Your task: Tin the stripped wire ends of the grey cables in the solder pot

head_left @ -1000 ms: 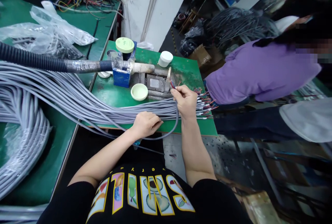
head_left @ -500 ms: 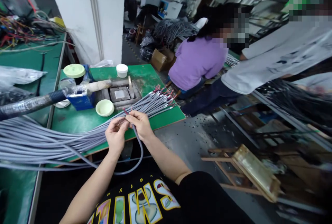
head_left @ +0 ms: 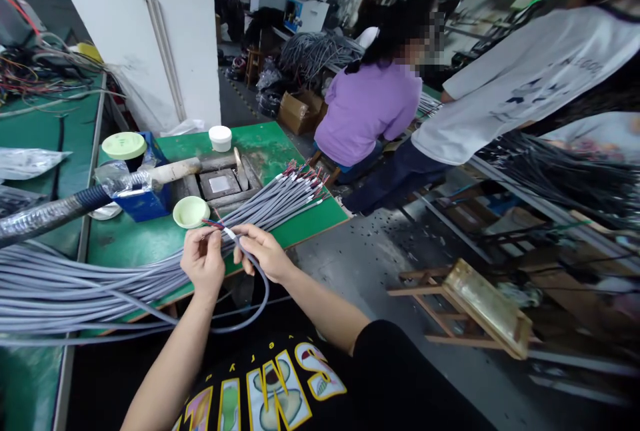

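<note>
Both my hands hold one grey cable (head_left: 250, 308) just in front of the green table (head_left: 280, 144). My right hand (head_left: 263, 251) pinches the cable near its stripped end. My left hand (head_left: 203, 261) pinches the thin coloured wires (head_left: 213, 224) that stick out of that end. The cable loops down below my hands. A thick bundle of grey cables (head_left: 100, 278) lies across the table, with its stripped coloured ends (head_left: 305, 181) near the right edge.
On the table stand a blue box (head_left: 145, 201), a pale green dish (head_left: 191, 211), a white jar (head_left: 221, 138), a green-lidded jar (head_left: 124, 148) and a metal block (head_left: 220, 184). A black hose (head_left: 50, 214) enters from the left. Two people work to the right; a wooden stool (head_left: 470, 311) stands on the floor.
The view has swung to the right. My right hand drew one cable away from the metal block toward me, and my left hand left the bundle and took hold of its wire ends.
</note>
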The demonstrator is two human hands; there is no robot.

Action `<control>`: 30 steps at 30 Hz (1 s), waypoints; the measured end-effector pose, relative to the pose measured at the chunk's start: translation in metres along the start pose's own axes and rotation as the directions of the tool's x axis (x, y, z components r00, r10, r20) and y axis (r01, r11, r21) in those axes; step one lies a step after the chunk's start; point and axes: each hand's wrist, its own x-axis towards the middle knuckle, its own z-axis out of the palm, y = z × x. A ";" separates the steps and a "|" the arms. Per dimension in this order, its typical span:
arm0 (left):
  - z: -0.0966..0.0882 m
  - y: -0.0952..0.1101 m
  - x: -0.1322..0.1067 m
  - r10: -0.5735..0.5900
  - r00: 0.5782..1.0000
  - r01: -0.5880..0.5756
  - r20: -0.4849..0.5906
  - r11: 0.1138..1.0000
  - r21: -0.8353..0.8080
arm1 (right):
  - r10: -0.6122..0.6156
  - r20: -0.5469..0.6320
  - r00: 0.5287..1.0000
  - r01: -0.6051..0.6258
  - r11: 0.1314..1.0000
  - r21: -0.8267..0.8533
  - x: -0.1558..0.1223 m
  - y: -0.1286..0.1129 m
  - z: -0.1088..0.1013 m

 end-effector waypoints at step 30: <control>0.001 0.023 -0.026 -0.216 0.228 0.867 0.949 0.488 -0.097 | -0.010 0.085 0.996 0.035 0.953 -0.302 -0.011 -0.034 -0.041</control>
